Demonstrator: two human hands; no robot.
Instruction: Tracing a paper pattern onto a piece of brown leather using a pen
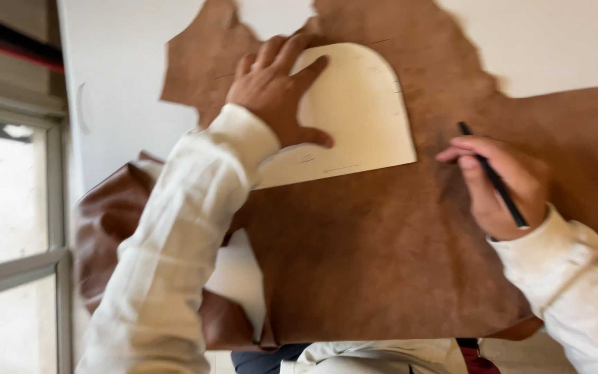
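A large brown leather hide [382, 242] lies spread on a white table [126, 104]. On it rests a cream card template [354, 118] with one rounded end. My left hand [275, 90] presses flat on the template's left part, fingers spread. My right hand [503, 183] is off the template to its right, over the leather, gripping a thin black pencil [493, 176] that points up and left. Both arms wear white sleeves.
Part of the hide hangs folded over the table's near left edge [115, 221]. A window with a pale frame [15, 263] runs along the left. The hide's ragged edge [195, 76] ends near the table's far left.
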